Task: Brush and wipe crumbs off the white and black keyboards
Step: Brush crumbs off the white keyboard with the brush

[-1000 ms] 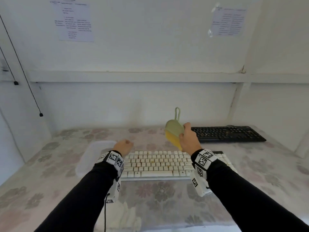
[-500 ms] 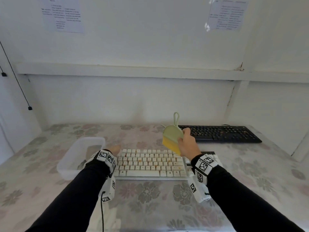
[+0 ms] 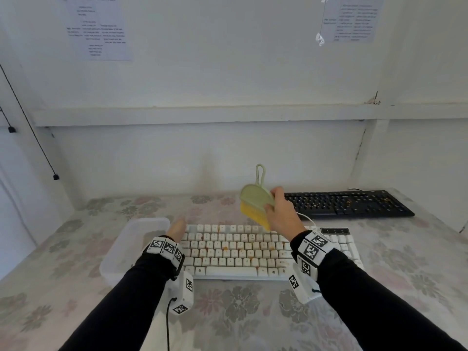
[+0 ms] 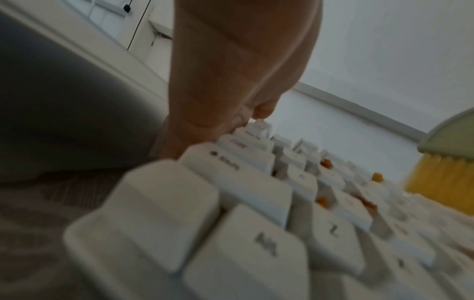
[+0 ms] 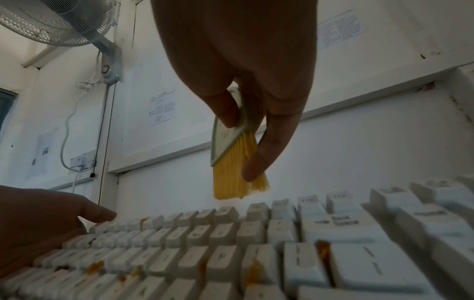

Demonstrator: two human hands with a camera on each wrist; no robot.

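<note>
1. While the right hand [image 3: 283,214] pinches the little green brush [image 3: 255,198] between thumb and fingers, the yellow bristles hang just over the top row of the white keyboard [image 3: 253,252]. A second ago the brush was held a bit higher, so I think the first sweep is about to start.
2. Now the left hand [image 3: 177,229] lies with straight fingers against the left end of the white keyboard. A second ago it was curled up near the clear tub [image 3: 141,224]. It holds nothing. I think it is there to stop the keyboard from sliding.
3. Orange crumbs [image 5: 96,267] sit between the white keys, so no cleaning is done yet.
4. At the back right of the desk [image 3: 253,320], the black keyboard [image 3: 349,203] waits, well apart from both hands. It has small brown bits on it too.
5. Some things are hard to see. I see no wiping cloth. The tub looks cloudy, so I cannot tell what is inside. The left fingertips are hidden behind the keys in the wrist view.
</note>
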